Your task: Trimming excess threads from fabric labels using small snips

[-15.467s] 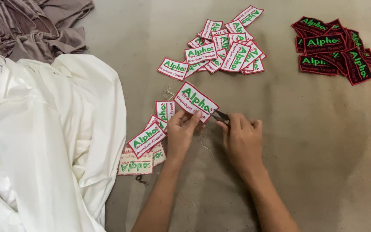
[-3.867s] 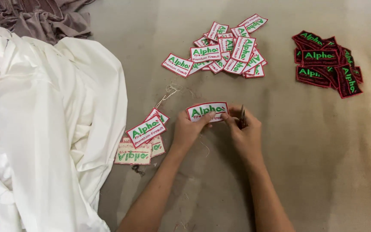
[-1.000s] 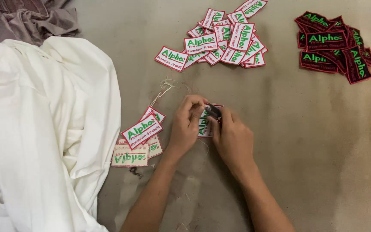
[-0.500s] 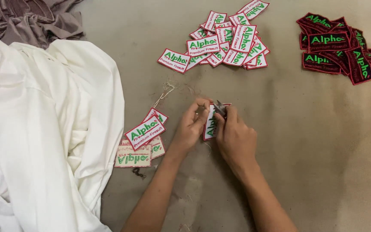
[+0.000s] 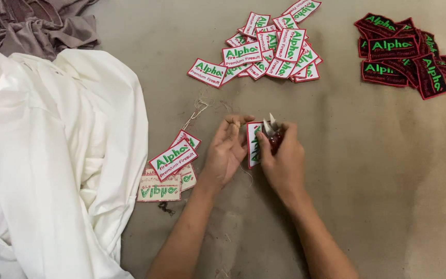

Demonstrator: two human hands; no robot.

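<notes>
Right now the left hand pinches a white patch by its edge, standing it up between both hands so the rim is easy to reach. The right hand is closed around little red snips — blades apart, tips at the patch's top. Nearby lie a small stack of white patches and a white cloth — more wait on the surface.
</notes>
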